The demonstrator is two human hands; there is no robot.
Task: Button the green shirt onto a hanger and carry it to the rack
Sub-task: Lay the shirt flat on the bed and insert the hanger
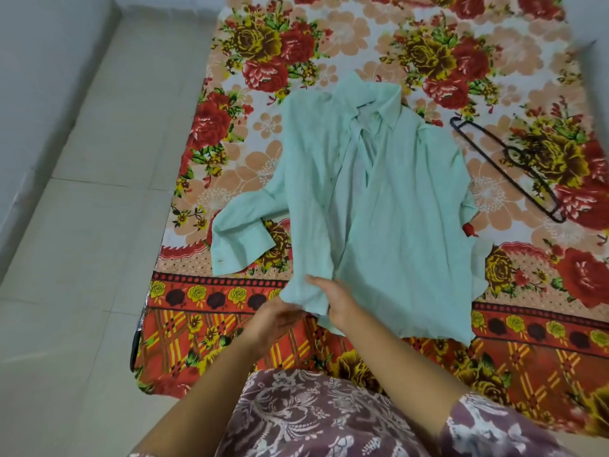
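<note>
The pale green shirt [389, 206] lies front up on the floral bedspread [329, 37], collar at the far end and front panels unbuttoned and overlapping. Its left sleeve is spread out to the side. A black hanger [504, 166] lies on the bedspread to the right of the shirt, apart from it. My left hand [275, 321] holds the near corner of the left front panel from below, fingers hidden under the cloth. My right hand [334, 301] grips the same panel's edge at the hem, thumb on top.
The bed's left edge borders a pale tiled floor [82, 225] and a white wall at far left. A small red item [469, 229] peeks out at the shirt's right side. My patterned purple clothing fills the bottom of the view.
</note>
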